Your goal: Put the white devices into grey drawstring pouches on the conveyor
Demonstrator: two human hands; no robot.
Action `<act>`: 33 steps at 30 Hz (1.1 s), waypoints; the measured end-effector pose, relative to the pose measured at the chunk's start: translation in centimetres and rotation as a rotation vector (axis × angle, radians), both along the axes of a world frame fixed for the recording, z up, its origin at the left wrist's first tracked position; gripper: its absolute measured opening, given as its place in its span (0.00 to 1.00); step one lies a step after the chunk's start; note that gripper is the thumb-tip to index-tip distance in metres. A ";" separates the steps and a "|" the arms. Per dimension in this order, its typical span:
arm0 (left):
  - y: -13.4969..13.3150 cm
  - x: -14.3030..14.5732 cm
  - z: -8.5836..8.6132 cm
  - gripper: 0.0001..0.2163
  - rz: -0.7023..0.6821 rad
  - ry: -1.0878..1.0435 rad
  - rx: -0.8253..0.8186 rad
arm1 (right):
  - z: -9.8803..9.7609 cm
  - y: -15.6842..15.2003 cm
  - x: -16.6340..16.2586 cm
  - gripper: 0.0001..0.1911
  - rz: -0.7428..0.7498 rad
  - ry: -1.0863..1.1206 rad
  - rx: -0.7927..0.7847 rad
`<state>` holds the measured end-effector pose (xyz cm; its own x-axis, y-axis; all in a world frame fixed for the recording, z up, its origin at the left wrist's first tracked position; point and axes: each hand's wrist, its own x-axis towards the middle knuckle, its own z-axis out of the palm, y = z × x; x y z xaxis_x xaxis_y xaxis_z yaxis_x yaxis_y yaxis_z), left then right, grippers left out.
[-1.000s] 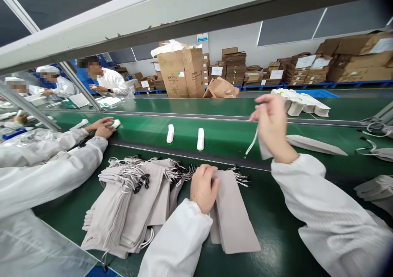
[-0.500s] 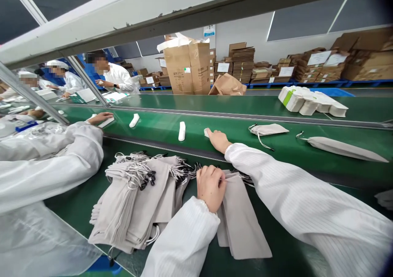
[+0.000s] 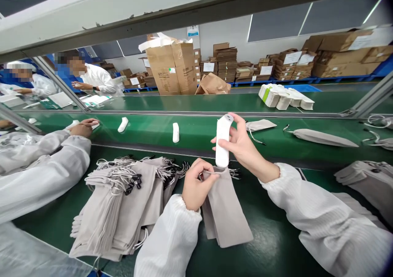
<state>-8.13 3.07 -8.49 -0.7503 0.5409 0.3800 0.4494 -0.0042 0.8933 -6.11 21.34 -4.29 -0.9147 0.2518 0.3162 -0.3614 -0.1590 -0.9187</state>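
The person's right hand (image 3: pixel 242 144) holds a smooth white oblong device (image 3: pixel 222 140) upright, a little right of the frame centre, pinching its long body between the thumb and the bent fingers. The lower end of the device is just above the mouth of a flat beige fabric pouch (image 3: pixel 226 213), which lies on a dark green conveyor belt (image 3: pixel 264 236) at the lower middle. The person's left hand (image 3: pixel 196 183) is pressed together and pinches the top edge of this pouch, with a thin cord at the fingers. Just left of it lies a large overlapping pile of beige drawstring pouches (image 3: pixel 116 203) with black cord ends. Farther up, on a second green belt (image 3: pixel 147 131), lie a white upright device (image 3: pixel 175 132) and a white tilted device (image 3: pixel 123 124). At the left, a co-worker's hand (image 3: pixel 81 129) in a white sleeve rests on a white item. Brown cardboard boxes (image 3: pixel 168 68) are stacked at the upper middle.
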 end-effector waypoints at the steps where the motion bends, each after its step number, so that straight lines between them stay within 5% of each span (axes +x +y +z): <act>1: 0.2 0.2 0.3 0.07 -0.006 -0.014 0.009 | 0.1 -0.3 0.5 0.41 -0.012 0.009 -0.020; 7: 0.6 0.7 1.1 0.07 -0.041 -0.074 -0.028 | 1.0 -0.6 1.5 0.42 -0.130 0.119 -0.050; 12: 0.5 1.0 2.3 0.06 -0.048 -0.078 0.002 | 0.7 -0.8 2.3 0.48 -0.024 0.104 0.069; 17: 0.6 1.6 4.1 0.05 0.074 -0.020 0.129 | 1.1 -0.8 3.1 0.18 0.188 0.029 0.380; 21: 0.4 1.6 5.2 0.05 0.234 -0.071 0.231 | 2.1 -0.7 4.0 0.19 0.276 -0.101 0.523; 24: -0.3 1.1 5.6 0.08 0.197 -0.121 0.250 | 3.0 -0.5 4.9 0.15 0.388 -0.210 0.385; 27: -1.2 0.3 5.5 0.13 0.234 -0.244 0.372 | 4.2 -0.1 6.3 0.06 0.410 -0.205 0.022; 30: -1.6 -0.4 4.8 0.14 0.294 -0.351 0.498 | 5.7 0.7 7.5 0.08 0.246 -0.105 -0.222; 33: -1.3 -0.5 3.2 0.10 0.219 -0.309 0.392 | 6.8 2.0 7.4 0.06 0.015 -0.006 -0.271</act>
